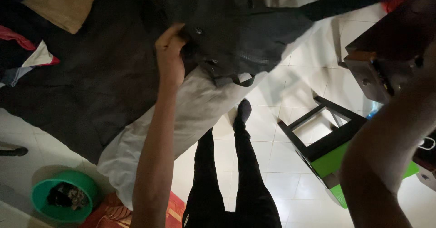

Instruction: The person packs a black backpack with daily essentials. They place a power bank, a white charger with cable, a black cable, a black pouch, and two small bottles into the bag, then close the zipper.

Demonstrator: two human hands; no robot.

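My left hand [170, 51] reaches forward and is shut on the edge of a black garment [240, 33] with buttons and a small loop, lifted over a light grey cloth [200, 105]. Under both lies a wide dark cover [91, 83]. Only my right forearm [386, 151] shows, blurred at the right; that hand is outside the frame. My legs in black trousers [236, 173] stand on the white tiled floor [272, 173], one foot in a dark sock.
A green basin [43, 205] holding dark items sits lower left beside a red patterned mat [170, 205]. A black-framed stool with green panels [331, 142] lies on its side at right, below a dark wooden piece of furniture [386, 60]. A tan cushion [61, 3] is at top left.
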